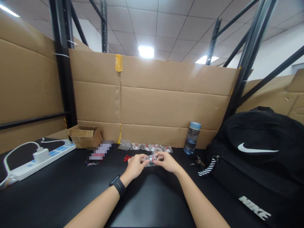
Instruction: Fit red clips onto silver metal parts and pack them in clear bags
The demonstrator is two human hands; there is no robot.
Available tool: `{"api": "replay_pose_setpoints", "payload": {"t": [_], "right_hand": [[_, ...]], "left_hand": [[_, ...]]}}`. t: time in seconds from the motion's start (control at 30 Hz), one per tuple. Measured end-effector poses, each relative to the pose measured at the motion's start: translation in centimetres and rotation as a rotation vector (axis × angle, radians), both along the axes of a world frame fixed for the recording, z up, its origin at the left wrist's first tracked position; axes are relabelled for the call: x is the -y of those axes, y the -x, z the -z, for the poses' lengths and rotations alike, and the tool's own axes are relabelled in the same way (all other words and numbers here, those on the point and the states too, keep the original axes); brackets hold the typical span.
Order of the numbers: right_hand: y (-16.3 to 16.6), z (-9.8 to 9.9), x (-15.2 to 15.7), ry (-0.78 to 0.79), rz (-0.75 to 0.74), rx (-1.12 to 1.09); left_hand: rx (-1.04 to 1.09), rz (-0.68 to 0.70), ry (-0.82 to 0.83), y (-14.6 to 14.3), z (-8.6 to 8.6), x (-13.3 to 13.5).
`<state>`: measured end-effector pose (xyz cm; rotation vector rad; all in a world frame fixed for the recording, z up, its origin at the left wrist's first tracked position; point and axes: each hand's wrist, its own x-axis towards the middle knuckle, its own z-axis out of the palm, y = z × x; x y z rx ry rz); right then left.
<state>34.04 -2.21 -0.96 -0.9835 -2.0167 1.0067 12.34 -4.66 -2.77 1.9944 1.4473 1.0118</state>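
My left hand (136,165) and my right hand (166,161) meet over the black table (71,186), both pinching a small clear plastic packet (150,160) with a red and white part inside. A black watch sits on my left wrist. Just behind my hands lies a row of several similar clear packets (152,147) along the cardboard wall. A small red item (126,158) lies on the table close to my left hand.
A cardboard wall (152,104) closes the back. At left are a white power strip (40,158) with a plugged charger and a small open cardboard box (84,135). A water bottle (192,138) and a black backpack (258,158) stand at right.
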Motion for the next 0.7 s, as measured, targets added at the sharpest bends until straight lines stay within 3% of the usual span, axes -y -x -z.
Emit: {"api": "replay_pose_setpoints", "payload": {"t": [0.27,0.53,0.63,0.7], "right_hand": [[0.0,0.1,0.0,0.133,-0.033,-0.132],[0.7,0.4,-0.2,0.096,0.086,-0.141],[0.9,0.7,-0.8,0.041,0.181,-0.114],[0.9,0.4,-1.6,-0.035,0.348,-0.014]], "left_hand": [[0.13,0.113,-0.002,0.2,0.2,-0.5],[-0.054,0.05,0.018,0.3,-0.1,-0.1],[-0.12,-0.012,-0.014,0.4,-0.5,0.0],[-0.161,-0.072,-0.07,0.6,-0.7,0.0]]}}
